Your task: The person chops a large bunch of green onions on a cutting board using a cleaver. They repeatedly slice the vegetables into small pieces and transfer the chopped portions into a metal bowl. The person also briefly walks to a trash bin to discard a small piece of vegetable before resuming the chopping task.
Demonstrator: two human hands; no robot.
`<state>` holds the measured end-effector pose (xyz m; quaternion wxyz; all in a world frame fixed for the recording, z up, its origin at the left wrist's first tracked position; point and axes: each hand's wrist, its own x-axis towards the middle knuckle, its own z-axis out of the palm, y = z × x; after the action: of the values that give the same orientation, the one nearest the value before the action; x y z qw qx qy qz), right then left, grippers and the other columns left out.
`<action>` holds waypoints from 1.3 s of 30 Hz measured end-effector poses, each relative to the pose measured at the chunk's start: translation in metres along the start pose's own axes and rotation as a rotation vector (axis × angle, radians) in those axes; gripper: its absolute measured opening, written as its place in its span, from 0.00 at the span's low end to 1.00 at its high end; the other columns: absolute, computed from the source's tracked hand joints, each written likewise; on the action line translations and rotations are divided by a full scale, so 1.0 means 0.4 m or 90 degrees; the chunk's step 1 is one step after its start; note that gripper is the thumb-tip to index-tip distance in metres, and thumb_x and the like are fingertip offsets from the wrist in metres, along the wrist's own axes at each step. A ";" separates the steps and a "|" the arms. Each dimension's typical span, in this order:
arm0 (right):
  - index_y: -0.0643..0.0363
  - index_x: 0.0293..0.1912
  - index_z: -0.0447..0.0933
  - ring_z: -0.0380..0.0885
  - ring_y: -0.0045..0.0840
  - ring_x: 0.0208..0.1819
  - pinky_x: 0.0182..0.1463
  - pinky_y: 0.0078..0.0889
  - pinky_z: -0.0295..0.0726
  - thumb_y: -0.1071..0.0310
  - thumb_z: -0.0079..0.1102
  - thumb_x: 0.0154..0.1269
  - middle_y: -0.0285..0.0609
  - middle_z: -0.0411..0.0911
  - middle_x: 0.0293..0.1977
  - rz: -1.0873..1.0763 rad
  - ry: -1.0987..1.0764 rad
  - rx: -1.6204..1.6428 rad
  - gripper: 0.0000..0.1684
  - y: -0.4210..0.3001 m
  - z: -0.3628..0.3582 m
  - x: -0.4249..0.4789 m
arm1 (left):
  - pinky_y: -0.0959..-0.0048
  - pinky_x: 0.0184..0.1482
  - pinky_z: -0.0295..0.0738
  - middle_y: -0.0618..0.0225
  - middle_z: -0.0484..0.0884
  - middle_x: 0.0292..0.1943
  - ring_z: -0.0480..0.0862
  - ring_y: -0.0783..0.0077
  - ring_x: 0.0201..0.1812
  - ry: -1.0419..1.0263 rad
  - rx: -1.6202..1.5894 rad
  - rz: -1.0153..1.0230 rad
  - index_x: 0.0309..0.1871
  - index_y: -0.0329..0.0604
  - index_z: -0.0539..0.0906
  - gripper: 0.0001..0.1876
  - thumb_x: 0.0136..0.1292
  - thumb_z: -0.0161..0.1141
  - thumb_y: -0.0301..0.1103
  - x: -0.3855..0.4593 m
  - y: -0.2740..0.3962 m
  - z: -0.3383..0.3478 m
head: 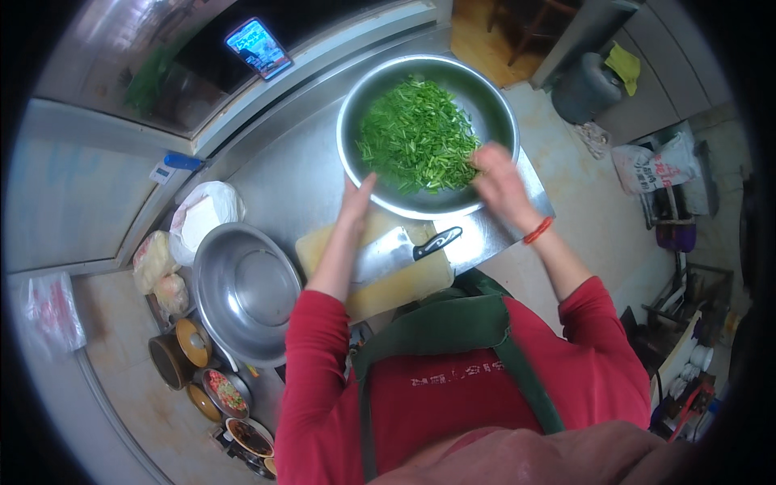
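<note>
A large stainless steel basin (488,115) holds a heap of chopped green leafy vegetable (421,136), which looks like chives. My left hand (357,199) grips the basin's near-left rim, its thumb over the edge and its other fingers mostly hidden. At the right side of the heap is my right hand (502,180), fingers curled and slightly blurred at the edge of the greens. Whether greens are pinched in it cannot be made out. Below the basin, a cleaver (388,254) with a black handle lies on a wooden cutting board (400,291), partly covered by my left forearm.
A second steel basin (248,291) stands left of the board, beside an open plastic bag of white powder (206,209). A lit phone (259,50) leans against the window. A bowl of chopped red and green food (225,389) sits lower left. The steel counter (291,163) ends at the right.
</note>
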<state>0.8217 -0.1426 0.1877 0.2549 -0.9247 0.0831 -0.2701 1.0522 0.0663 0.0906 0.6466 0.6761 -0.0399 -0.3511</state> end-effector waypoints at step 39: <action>0.59 0.63 0.65 0.69 0.38 0.59 0.62 0.34 0.67 0.53 0.62 0.58 0.52 0.67 0.60 0.118 -0.383 0.385 0.37 0.300 0.198 0.570 | 0.65 0.64 0.61 0.49 0.66 0.61 0.67 0.55 0.63 -0.005 0.613 0.353 0.65 0.34 0.63 0.36 0.56 0.65 0.37 0.205 0.289 0.140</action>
<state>1.0543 -0.2781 0.1726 0.5503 -0.8346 0.0052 0.0233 1.1306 -0.0413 0.1646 0.3326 0.8582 -0.3745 -0.1124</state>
